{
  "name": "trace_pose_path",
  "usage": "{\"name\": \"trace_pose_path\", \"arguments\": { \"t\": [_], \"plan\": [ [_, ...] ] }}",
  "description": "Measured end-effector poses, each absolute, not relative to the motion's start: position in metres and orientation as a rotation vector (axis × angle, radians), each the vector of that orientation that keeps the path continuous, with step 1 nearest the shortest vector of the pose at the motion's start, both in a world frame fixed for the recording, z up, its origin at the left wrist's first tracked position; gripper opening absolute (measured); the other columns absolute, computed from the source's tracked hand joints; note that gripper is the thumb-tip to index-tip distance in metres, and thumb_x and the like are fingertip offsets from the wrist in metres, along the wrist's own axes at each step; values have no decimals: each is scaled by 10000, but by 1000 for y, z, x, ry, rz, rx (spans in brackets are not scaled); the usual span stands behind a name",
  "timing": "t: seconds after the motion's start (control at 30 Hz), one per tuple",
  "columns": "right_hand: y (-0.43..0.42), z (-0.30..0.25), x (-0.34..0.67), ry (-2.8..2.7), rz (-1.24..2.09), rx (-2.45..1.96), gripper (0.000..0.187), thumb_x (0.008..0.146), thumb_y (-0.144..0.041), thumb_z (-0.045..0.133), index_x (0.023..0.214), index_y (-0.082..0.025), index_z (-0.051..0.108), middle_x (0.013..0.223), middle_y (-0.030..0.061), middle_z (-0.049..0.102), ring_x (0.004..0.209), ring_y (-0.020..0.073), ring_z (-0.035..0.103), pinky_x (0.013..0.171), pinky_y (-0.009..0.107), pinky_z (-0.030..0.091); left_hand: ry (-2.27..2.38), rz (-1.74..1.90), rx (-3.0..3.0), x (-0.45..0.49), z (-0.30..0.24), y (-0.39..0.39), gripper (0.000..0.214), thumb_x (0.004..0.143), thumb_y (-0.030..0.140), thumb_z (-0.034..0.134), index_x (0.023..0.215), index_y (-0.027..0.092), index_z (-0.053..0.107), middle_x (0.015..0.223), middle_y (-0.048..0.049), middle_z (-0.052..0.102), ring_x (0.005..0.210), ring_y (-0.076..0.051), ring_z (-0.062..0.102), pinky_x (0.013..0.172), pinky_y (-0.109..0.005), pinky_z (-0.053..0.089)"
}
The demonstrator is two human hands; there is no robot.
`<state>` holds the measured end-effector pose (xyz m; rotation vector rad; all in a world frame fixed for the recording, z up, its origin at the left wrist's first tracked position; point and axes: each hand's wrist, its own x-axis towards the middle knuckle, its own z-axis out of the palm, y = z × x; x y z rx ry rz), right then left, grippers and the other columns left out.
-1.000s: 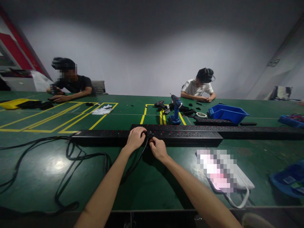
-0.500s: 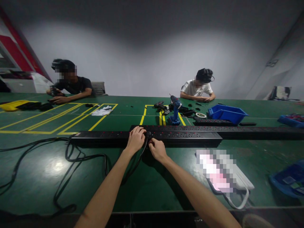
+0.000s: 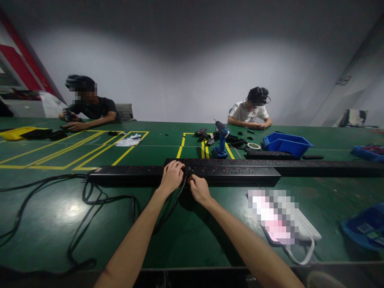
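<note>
A long black power strip (image 3: 240, 172) with rows of sockets lies crosswise before me. A black plug (image 3: 187, 170) sits against its socket face, and the plug's black cable (image 3: 178, 198) drops toward me. My left hand (image 3: 172, 176) is curled over the strip just left of the plug, its fingers bent on the top. From the right, my right hand (image 3: 198, 188) is closed, thumb and forefinger pinched at the lower side of the plug. The fingertips partly hide the plug, so how deep it sits cannot be seen.
Behind lies another long power strip (image 3: 324, 166). Farther back are a blue drill (image 3: 221, 138), a blue bin (image 3: 288, 143) and a tape roll (image 3: 253, 146). Looped cables (image 3: 105, 198) spread left; a phone (image 3: 274, 224) lies right. Two people sit across the table.
</note>
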<state>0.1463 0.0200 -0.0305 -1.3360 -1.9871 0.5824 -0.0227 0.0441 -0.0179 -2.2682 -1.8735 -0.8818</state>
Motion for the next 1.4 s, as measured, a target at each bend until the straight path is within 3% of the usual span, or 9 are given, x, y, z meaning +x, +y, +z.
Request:
{"name": "trace_pose_path", "arguments": {
  "t": [0.53,0.73,0.9,1.03,1.4],
  "plan": [
    [24,-33,145,-1873,733,-1211,256,879,-190,427,835,-214,678,628,-7,639,621,132,577,629,202,371,-1885,-830,-2248,-22,-17,46,363,908,167,405,1149,276,653,1325,-34,622,1331,-250,439,1108,-446,351],
    [33,-27,134,-1495,1249,-1088,310,919,-379,415,797,-179,619,531,-19,582,420,104,471,451,210,339,-1922,-826,-2238,-21,-14,46,353,910,185,407,1135,276,664,1320,-32,624,1332,-256,436,1103,-448,363],
    [38,-20,126,-1177,1601,-1062,414,865,-551,535,718,-166,566,502,-11,562,359,78,427,383,200,292,-1929,-838,-2257,-23,-15,47,366,902,182,417,1153,280,665,1337,-42,612,1347,-266,423,1111,-468,356],
    [39,-16,124,-1130,1635,-1060,444,796,-532,658,590,-169,508,448,-42,473,355,49,370,380,190,259,-1933,-833,-2263,-24,-16,48,371,896,182,432,1173,280,658,1347,-48,604,1351,-267,422,1116,-473,350],
    [39,-13,122,-1083,1643,-1016,389,739,-494,732,658,-156,559,445,-88,388,344,26,285,370,195,178,-1917,-823,-2274,-25,-17,47,376,882,190,458,1192,280,652,1350,-44,604,1343,-268,432,1111,-464,348]
  ]
}}
